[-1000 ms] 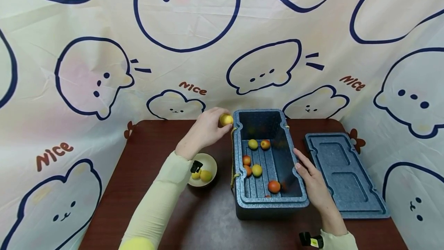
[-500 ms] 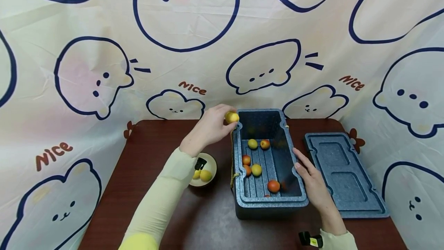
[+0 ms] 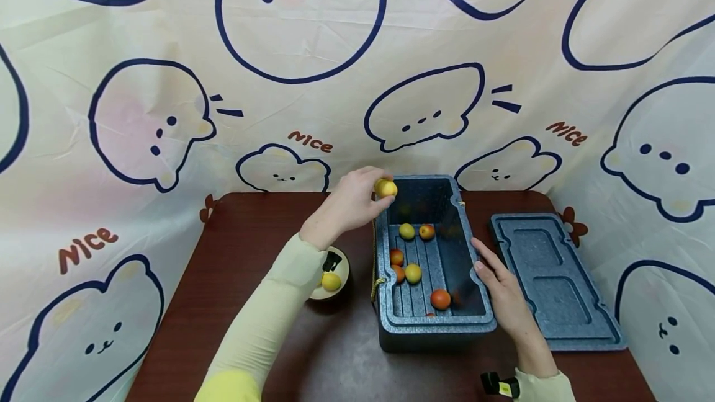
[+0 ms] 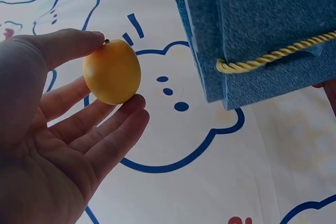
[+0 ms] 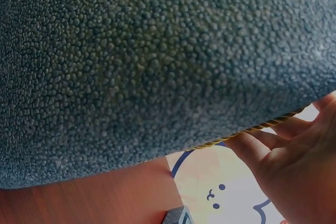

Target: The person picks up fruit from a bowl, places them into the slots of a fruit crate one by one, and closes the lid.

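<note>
Table point(image 3: 240, 234) bears open blue box point(image 3: 438, 326); lid point(image 3: 561, 265) lies R of it, out of the way. R hand point(image 3: 505, 293), fingers nearly straight, rests on box's R side, prob. to steady it. L hand point(image 3: 350, 202) pinches 1 yellow fruit point(image 3: 386, 188) nr far-L rim; can't tell if past it.

The head view is looking forward and down from above, framing the speckled blue-grey, open rectangular foam box point(image 3: 438, 326) right of centre. Close to the bare left hand point(image 4: 63, 145), the left wrist view is facing along it, catching the box's outside at upper right. The right wrist view is sitting nearest, the box filling its upper part. I'm seeing the box in all three.
</note>
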Demonstrator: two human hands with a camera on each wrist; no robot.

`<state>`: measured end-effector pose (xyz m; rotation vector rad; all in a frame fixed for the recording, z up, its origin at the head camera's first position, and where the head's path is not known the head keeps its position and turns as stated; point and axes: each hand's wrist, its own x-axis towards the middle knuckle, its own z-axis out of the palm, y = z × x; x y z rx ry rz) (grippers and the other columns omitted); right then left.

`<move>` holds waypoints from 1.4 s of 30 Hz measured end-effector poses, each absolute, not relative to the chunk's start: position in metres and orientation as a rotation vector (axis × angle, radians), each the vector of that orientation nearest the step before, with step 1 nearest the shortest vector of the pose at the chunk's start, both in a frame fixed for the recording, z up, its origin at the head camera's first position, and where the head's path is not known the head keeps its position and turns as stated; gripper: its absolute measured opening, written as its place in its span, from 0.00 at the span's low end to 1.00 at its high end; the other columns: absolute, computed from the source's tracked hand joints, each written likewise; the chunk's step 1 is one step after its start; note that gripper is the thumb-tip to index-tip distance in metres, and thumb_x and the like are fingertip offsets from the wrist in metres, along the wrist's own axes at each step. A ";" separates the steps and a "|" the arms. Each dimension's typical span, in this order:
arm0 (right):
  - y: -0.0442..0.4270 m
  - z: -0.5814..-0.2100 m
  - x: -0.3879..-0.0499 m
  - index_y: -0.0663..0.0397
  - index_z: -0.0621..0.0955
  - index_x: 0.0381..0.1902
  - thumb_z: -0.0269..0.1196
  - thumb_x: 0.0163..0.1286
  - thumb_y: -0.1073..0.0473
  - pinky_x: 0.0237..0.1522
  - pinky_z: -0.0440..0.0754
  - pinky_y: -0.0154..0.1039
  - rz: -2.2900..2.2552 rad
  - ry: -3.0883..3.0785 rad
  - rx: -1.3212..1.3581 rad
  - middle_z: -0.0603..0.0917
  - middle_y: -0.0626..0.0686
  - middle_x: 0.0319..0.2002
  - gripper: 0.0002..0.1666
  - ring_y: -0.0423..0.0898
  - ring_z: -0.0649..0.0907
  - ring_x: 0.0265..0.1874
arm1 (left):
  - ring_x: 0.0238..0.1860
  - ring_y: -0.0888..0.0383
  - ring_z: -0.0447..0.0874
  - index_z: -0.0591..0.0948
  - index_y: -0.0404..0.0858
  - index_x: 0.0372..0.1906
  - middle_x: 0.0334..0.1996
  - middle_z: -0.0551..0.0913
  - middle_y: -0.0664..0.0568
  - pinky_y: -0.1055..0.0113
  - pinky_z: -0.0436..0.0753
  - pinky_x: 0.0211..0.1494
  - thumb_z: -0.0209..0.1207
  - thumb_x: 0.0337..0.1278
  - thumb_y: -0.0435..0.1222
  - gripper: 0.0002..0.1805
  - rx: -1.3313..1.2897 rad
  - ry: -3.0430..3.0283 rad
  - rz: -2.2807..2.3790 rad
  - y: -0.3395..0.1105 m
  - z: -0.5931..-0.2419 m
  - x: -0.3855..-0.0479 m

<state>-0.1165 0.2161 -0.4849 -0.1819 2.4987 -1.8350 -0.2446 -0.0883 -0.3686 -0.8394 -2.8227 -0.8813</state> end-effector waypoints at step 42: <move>0.216 -0.486 -0.117 0.40 0.60 0.80 0.44 0.85 0.50 0.55 0.66 0.19 -1.830 2.523 -0.197 0.58 0.55 0.78 0.29 0.30 0.64 0.66 | 0.45 0.59 0.77 0.80 0.41 0.61 0.59 0.80 0.49 0.69 0.81 0.55 0.63 0.68 0.45 0.21 -1.038 -2.917 -0.748 -0.034 -0.364 -0.237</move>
